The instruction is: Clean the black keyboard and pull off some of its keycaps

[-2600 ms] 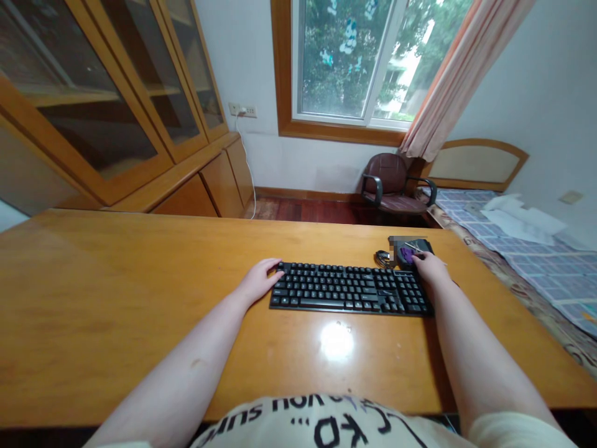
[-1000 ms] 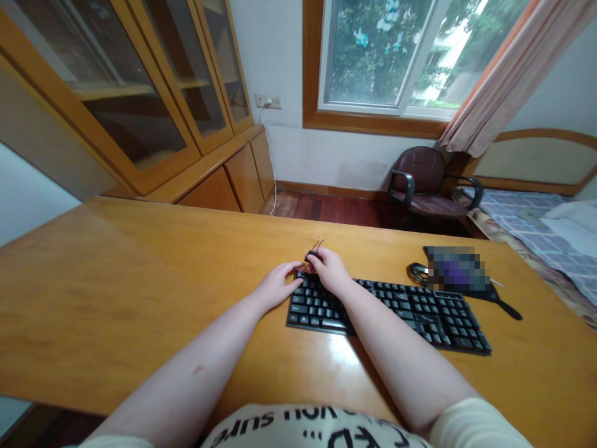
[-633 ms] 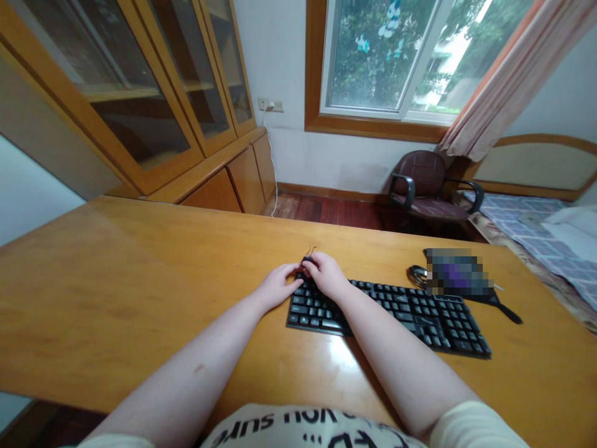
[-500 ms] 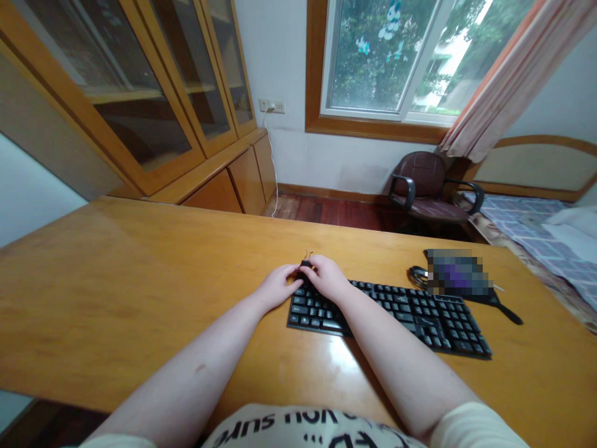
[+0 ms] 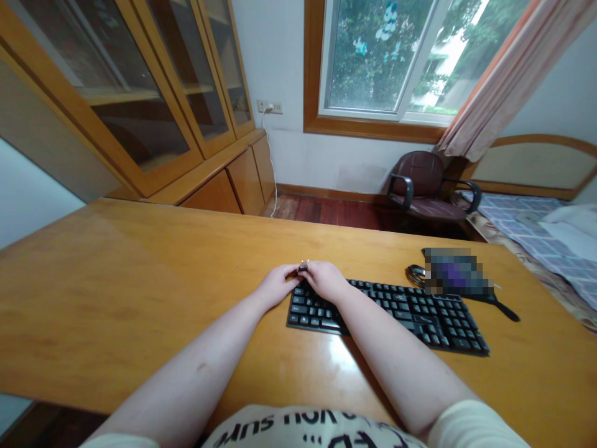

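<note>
Both my hands meet at the top left corner of a black keyboard (image 5: 410, 309) lying on the wooden desk. Between their fingertips is a small black piece with thin prongs (image 5: 303, 267), its two bright tips pointing away from me. My left hand (image 5: 276, 287) pinches it from the left, its fingers bent beside the keyboard's corner. From the right, my right hand (image 5: 327, 281) closes on the same piece, the wrist passing over the keys. My fingers cover most of the piece, so its exact kind cannot be made out.
To the right on the desk (image 5: 153, 280) lie a coiled black cable (image 5: 415, 275) and a dark pouch (image 5: 485, 297), partly blurred. Beyond the far edge stand a glass-fronted cabinet (image 5: 200, 146), a swivel chair (image 5: 422, 186) and a bed (image 5: 517, 218).
The small piece has tipped or turned in my fingers: its prongs look shorter and its dark body shows less. My right fingers have shifted slightly. The keyboard stays in place.
</note>
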Demonstrator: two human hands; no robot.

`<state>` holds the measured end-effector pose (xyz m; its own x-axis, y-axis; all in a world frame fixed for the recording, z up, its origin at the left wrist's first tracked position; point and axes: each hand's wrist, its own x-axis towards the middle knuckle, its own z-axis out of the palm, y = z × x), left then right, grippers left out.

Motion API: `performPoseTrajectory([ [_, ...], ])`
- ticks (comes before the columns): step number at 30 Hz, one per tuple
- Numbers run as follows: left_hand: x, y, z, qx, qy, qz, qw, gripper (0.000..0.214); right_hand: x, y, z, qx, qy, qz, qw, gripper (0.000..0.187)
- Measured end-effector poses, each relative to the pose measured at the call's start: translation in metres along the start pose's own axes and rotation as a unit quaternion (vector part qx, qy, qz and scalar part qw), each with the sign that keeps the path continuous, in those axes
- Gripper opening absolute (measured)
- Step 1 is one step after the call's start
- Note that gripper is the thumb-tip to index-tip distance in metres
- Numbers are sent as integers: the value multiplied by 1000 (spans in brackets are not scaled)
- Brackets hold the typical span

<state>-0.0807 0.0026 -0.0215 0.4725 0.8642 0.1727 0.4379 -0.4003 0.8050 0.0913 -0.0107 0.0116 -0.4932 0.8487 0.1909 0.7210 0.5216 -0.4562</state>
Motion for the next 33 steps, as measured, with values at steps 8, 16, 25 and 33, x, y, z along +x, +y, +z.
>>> performPoseTrajectory([
  [8, 0, 1, 0, -33, -12, -26, 999, 33, 4, 5, 3, 43, 22, 65, 997, 22],
  [16, 1, -1, 3, -34, 24, -56, 998, 36, 10, 19, 12, 245, 82, 142, 955, 19],
  [25, -3, 2, -1, -44, 93, -43, 994, 34, 9, 17, 7, 265, 122, 103, 951, 20],
  [33, -2, -2, 2, -87, 86, -54, 991, 30, 7, 11, 1, 285, 91, 87, 950, 19],
])
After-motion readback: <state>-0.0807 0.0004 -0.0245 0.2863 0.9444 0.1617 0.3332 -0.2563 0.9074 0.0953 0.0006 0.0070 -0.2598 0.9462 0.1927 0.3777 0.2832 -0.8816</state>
